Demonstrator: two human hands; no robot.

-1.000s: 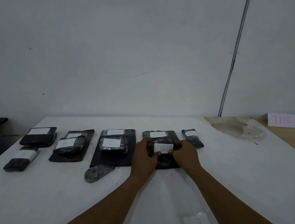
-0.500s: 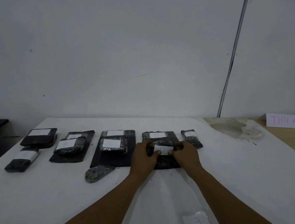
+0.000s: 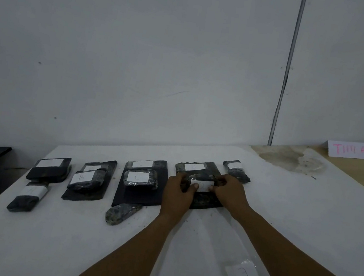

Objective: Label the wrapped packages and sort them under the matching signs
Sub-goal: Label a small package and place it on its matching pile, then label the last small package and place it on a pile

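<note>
Dark wrapped packages lie in a row on the white table (image 3: 294, 212). My left hand (image 3: 179, 190) and my right hand (image 3: 231, 190) both grip a small dark package (image 3: 202, 178) with a white label marked D (image 3: 202, 185); thumbs press on the label's ends. It rests on a flat dark slab (image 3: 208, 202) below a labelled package (image 3: 193, 166). To the left sit a C package (image 3: 140, 178), a B package (image 3: 85, 179) and two further labelled packages (image 3: 50, 167) (image 3: 27, 198). An unlabelled package (image 3: 121, 212) lies in front.
A loose white label marked E (image 3: 242, 274) lies near the table's front right on clear plastic. Another small labelled package (image 3: 236, 170) sits to the right of my hands. Paper signs with pink writing (image 3: 351, 150) stand on a wooden surface at far right. A stain (image 3: 290, 159) marks the table's back.
My hands have stayed on the D package, with the thumbs shifting slightly along the label. Everything else on the table is unchanged.
</note>
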